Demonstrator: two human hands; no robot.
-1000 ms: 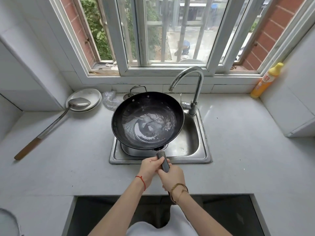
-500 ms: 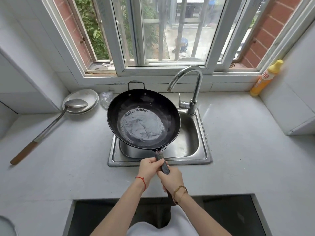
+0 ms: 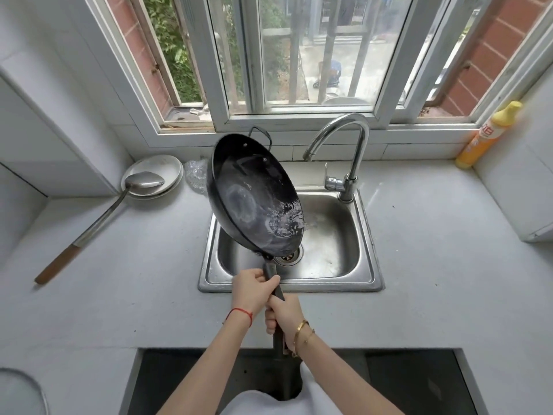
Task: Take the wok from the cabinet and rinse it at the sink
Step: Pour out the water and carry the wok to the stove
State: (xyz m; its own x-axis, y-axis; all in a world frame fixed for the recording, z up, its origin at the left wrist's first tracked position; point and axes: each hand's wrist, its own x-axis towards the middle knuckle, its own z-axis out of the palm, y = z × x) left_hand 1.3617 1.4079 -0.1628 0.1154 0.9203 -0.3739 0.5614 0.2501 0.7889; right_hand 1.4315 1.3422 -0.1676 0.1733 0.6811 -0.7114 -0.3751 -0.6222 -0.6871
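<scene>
Our 2 hands, left hand (image 3: 253, 290) and right hand (image 3: 282, 313), fingers wrapped tight on the handle, tip the round black steel wok (image 3: 257, 199); beyond them, rinse water dumps into the stainless sink (image 3: 368, 283). Rinse nearly done.

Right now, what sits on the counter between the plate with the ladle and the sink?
Head view: a crumpled clear plastic wrap lies between the plate and the sink, partly hidden behind the tilted wok.

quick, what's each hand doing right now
Left hand: closed around the wok handle, nearer the pan.
Right hand: closed around the same handle, lower down.
</scene>
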